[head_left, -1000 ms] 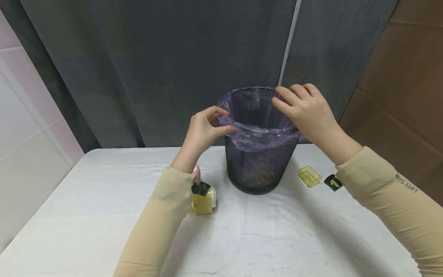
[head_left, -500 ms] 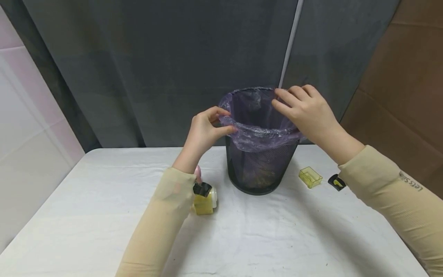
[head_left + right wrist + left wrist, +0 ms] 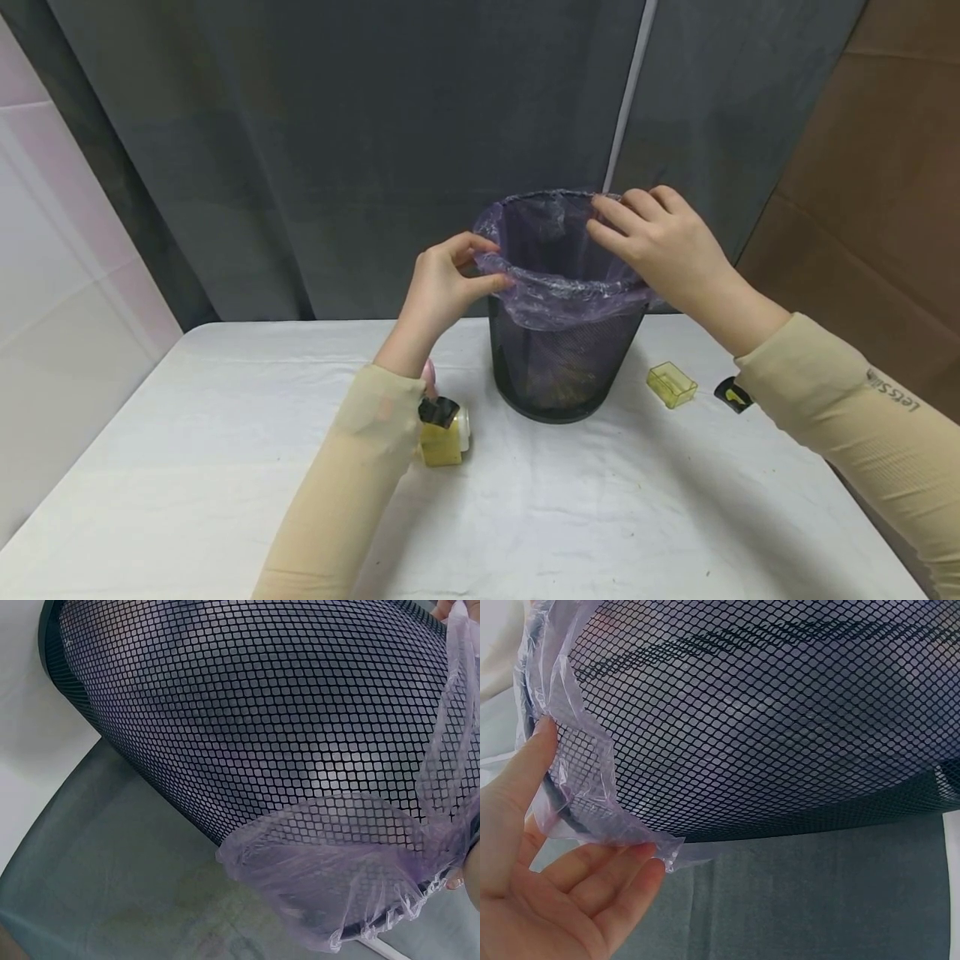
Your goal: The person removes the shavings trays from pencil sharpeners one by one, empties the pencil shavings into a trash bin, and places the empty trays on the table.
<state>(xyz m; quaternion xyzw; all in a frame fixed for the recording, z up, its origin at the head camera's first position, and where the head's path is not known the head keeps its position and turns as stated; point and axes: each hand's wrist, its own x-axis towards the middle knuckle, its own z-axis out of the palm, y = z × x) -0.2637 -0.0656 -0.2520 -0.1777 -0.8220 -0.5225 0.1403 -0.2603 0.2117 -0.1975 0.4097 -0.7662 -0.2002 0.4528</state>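
A black mesh wastebasket (image 3: 555,367) stands upright on the white-covered table. Its purple see-through bin liner (image 3: 555,304) is folded out over the rim. On the left side of the rim, my left hand (image 3: 446,279) pinches the liner's edge; the left wrist view shows the thumb (image 3: 536,754) on the rim and the fingers (image 3: 604,874) curled along the film. My right hand (image 3: 663,242) grips the rim and liner from the right, fingertips over the opening. Its thumb is hidden in the head view, and little of the hand appears in the right wrist view.
Right of the basket are a clear yellow box (image 3: 672,384) and a small black-and-yellow piece (image 3: 732,394) by the sleeve. Beside the left cuff is a yellow, black and white object (image 3: 442,433). A dark curtain (image 3: 375,167) hangs behind the table.
Both hands keep their hold on the liner, and the basket stays in place. The right hand has shifted very slightly to the left; the small black-and-yellow piece appears a little farther right.
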